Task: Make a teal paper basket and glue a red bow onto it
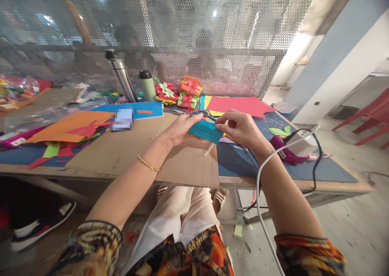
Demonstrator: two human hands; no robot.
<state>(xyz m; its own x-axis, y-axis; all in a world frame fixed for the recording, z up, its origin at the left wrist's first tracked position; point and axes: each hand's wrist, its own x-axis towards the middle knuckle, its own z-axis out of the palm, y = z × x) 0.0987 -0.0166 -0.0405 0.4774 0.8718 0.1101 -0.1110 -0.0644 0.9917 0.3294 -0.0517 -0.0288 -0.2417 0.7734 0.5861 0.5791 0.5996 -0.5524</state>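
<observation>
A folded piece of blue paper (206, 131) is held up over the front of the table. My left hand (181, 128) grips its left end, thumb on top and the other fingers mostly hidden beneath. At the upper right edge of the paper, my right hand (240, 126) is closed in a pinch with thumb and forefinger. A narrow blue strip seems to run up from the paper toward these fingers, though its exact shape is hard to make out. Just behind the paper lies something red, partly covered by my hands.
Brown cardboard (146, 146) lies under my hands. Coloured sheets (237, 105), small paper boxes with bows (188, 99), a green cup (147, 85) and a steel flask (123, 75) stand behind. A purple glue gun (285, 152) is at right. A white cable (259, 187) crosses my right forearm.
</observation>
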